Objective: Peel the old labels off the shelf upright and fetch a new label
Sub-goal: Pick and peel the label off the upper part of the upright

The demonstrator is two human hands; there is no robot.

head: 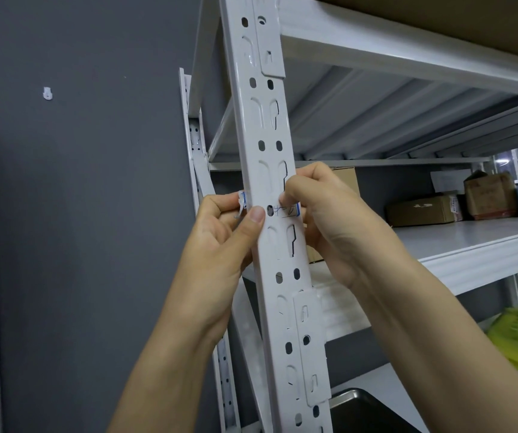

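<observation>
White slotted upright (265,126) — blue-edged handwritten label (289,210) on its face, torn scrap (242,201) curling at its edge.

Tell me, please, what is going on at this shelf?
A person is peeling old labels off the white shelf upright. The left hand pinches a crumpled label scrap at the upright's left edge, thumb against the metal. The right hand pinches the handwritten label still stuck on the front face. No new label is in view.

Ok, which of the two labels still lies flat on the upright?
The flat label with handwriting on the front of the upright, which the right hand picks at. The crumpled label curls off the left edge, pinched by the left hand.
</observation>
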